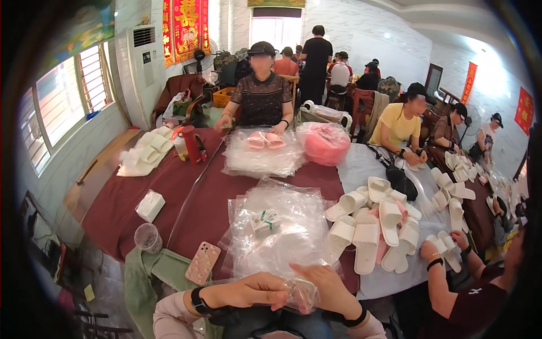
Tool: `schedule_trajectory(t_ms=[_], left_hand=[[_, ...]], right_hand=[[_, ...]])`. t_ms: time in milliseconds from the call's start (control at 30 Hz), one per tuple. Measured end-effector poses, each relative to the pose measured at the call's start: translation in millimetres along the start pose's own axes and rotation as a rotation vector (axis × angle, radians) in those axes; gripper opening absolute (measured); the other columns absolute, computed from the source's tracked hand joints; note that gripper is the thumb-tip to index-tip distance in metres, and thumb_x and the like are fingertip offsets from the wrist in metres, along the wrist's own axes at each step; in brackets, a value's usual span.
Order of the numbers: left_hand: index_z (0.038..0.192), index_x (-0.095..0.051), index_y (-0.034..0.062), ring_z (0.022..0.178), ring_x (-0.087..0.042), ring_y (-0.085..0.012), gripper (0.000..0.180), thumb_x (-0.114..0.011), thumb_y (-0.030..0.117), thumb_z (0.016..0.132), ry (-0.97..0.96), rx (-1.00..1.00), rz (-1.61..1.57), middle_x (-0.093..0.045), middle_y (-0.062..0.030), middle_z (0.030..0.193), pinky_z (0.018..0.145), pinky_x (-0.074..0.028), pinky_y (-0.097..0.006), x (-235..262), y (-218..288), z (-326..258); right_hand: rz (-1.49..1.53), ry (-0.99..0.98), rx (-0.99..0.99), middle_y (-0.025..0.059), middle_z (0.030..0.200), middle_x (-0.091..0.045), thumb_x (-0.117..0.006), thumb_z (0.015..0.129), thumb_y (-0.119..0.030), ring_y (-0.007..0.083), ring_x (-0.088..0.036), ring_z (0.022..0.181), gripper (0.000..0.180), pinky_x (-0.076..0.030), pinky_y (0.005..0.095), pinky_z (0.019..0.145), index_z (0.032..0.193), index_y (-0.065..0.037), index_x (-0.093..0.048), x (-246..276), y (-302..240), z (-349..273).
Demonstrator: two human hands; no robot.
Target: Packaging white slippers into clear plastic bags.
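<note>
Low in the middle, close to my body, my left hand is closed on a clear plastic bag with something pale inside that I cannot make out. My right hand lies against the bag's other side, its fingers stretched out toward the upper left. Just beyond both hands is a stack of flat clear plastic bags on the table. On that stack rests a small bundle of white packets with green marks. To the right is a heap of white slippers, with pink ones among them.
Left of my hands are a phone in a pink patterned case, a green cloth, a clear cup and a white box. Across the table a person sits by more bags and pink slippers. A co-worker's arms reach in at right.
</note>
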State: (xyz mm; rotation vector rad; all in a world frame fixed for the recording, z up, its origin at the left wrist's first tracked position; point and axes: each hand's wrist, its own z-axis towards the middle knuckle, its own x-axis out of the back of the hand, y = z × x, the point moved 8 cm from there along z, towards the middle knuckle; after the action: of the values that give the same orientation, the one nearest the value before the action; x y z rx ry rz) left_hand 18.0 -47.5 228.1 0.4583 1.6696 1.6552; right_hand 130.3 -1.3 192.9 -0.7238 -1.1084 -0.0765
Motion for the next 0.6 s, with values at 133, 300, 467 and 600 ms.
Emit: schedule_trajectory(t_ms=[133, 300, 467, 600], left_hand=[[0.077, -0.054, 0.0047, 0.069, -0.041, -0.0077, 0.035, -0.045, 0.030, 0.099, 0.005, -0.028, 0.049, -0.047, 0.0022, 0.072, 0.064, -0.034, -0.024, 0, 2, -14], [0.080, -0.055, 0.0034, 0.090, -0.052, -0.0135, 0.035, -0.042, 0.029, 0.100, 0.149, -0.069, 0.061, -0.059, -0.0062, 0.089, 0.080, -0.040, -0.027, 10, 17, -39], [0.084, -0.057, -0.0001, 0.097, -0.059, -0.0221, 0.029, -0.044, 0.022, 0.098, 0.708, -0.332, 0.248, -0.063, -0.0168, 0.102, 0.089, -0.045, -0.033, 84, 41, -127], [0.093, -0.057, 0.0036, 0.087, -0.059, -0.0142, 0.017, -0.050, 0.018, 0.094, 1.559, -0.060, 0.401, -0.063, -0.0075, 0.091, 0.079, -0.046, -0.029, 165, 3, -285]], right_hand=[[0.041, 0.016, 0.155, 0.0067, 0.099, -0.065, -0.071, 0.061, -0.012, 0.0237, -0.061, 0.094, 0.059, -0.042, 0.0356, 0.082, 0.118, -0.011, -0.057, -15, -6, -1], [0.048, 0.109, 0.172, 0.0075, 0.097, -0.065, -0.073, 0.058, -0.011, 0.0242, -0.061, 0.092, 0.046, -0.043, 0.0353, 0.077, 0.103, -0.009, -0.062, -19, -3, -1], [0.187, 0.296, 0.063, 0.0110, 0.095, -0.064, -0.075, 0.061, -0.011, 0.0274, -0.061, 0.088, 0.042, -0.045, 0.0366, 0.073, 0.101, -0.005, -0.063, -4, 15, -10], [0.636, 0.583, -0.182, 0.0079, 0.101, -0.065, -0.065, 0.079, 0.004, 0.0178, -0.060, 0.094, 0.024, -0.047, 0.0309, 0.083, 0.103, 0.002, -0.061, -5, 38, -37]])
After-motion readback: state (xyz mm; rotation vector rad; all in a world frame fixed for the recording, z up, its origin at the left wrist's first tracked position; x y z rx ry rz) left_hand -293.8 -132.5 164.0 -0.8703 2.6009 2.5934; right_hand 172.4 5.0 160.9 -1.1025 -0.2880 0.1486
